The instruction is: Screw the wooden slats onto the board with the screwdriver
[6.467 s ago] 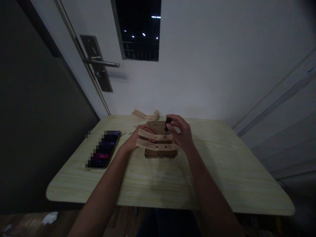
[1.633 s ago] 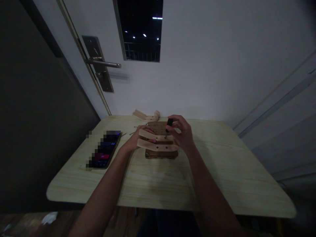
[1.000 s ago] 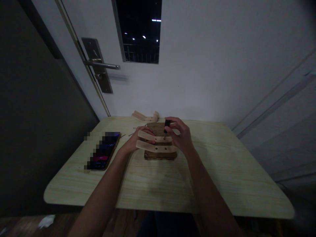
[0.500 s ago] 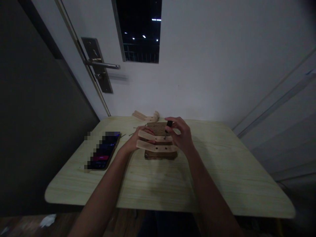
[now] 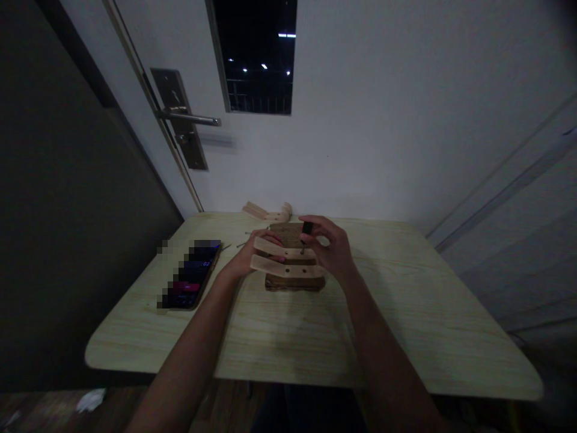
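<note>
My right hand pinches a small black-handled screwdriver between thumb and fingers. Its tip points down at a hole in the far strip of a pale wooden piece; whether a screw sits there is too small to tell. Two bent wooden strips with holes make up that piece, lying across a brown block. From the left, my left hand is closed around the far strip, its fingertips showing in the gap between the strips.
Another pale wooden piece lies at the table's back edge. Several thin screws or nails lie left of the block. A phone rests on the left of the table. Behind stands a white door with a metal handle.
The screwdriver's handle has shifted slightly left in my right fingers. My left hand keeps its hold, and the view has moved a little. The phone's display has changed.
</note>
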Action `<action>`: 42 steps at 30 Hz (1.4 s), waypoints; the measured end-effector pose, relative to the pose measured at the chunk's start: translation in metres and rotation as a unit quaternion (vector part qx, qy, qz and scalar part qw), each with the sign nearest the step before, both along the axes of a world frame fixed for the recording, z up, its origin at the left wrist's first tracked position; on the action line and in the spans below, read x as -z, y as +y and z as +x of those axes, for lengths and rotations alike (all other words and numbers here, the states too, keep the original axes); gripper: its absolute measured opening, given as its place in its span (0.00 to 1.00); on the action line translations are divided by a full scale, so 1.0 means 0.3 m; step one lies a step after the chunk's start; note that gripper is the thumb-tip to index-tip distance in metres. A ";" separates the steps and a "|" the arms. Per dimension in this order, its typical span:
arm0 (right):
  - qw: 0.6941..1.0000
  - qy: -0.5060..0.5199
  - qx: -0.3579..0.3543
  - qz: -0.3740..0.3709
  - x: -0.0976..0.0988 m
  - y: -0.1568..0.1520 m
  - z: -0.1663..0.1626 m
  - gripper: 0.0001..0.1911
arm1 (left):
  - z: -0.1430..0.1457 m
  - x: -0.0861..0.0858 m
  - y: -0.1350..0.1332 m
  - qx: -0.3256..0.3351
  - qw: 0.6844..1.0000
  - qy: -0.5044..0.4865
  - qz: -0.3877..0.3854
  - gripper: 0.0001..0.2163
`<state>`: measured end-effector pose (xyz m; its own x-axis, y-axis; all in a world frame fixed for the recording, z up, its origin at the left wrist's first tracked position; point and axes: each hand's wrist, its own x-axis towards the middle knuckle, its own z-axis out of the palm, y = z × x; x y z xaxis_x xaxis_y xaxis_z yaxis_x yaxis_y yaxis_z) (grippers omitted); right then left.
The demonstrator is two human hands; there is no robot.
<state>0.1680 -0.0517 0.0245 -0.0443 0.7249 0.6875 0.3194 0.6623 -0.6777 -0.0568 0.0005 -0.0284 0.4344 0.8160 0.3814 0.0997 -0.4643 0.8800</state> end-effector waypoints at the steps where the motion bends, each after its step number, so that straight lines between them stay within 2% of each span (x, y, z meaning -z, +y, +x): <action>1: 1.000 -0.006 0.005 0.010 0.000 0.000 -0.001 0.13 | 0.000 0.000 0.000 -0.003 1.000 0.000 0.003 0.21; 8: 0.998 -0.047 0.021 0.036 0.001 0.001 0.007 0.12 | 0.001 -0.001 -0.002 -0.002 1.000 0.007 0.018 0.19; 15: 0.999 -0.013 -0.041 0.007 0.000 -0.006 0.013 0.16 | 0.004 -0.015 -0.008 0.002 0.999 0.024 0.032 0.18; 20: 1.000 0.020 -0.022 -0.005 0.012 0.003 0.005 0.17 | 0.004 -0.018 -0.010 -0.004 0.998 0.025 0.050 0.17; 25: 1.000 0.010 0.005 0.012 0.010 0.010 0.005 0.11 | 0.001 -0.009 -0.006 -0.011 1.000 0.012 0.018 0.20; 28: 1.000 0.008 0.024 0.013 0.007 0.007 0.007 0.11 | 0.000 -0.005 -0.002 -0.003 1.000 0.005 0.013 0.20; 36: 1.000 0.004 -0.023 0.001 0.005 -0.002 0.013 0.16 | 0.001 -0.013 -0.011 -0.001 0.999 0.015 0.040 0.17; 42: 1.000 -0.002 -0.006 0.009 0.006 0.000 0.009 0.15 | 0.001 -0.010 -0.010 -0.012 1.000 0.018 0.023 0.19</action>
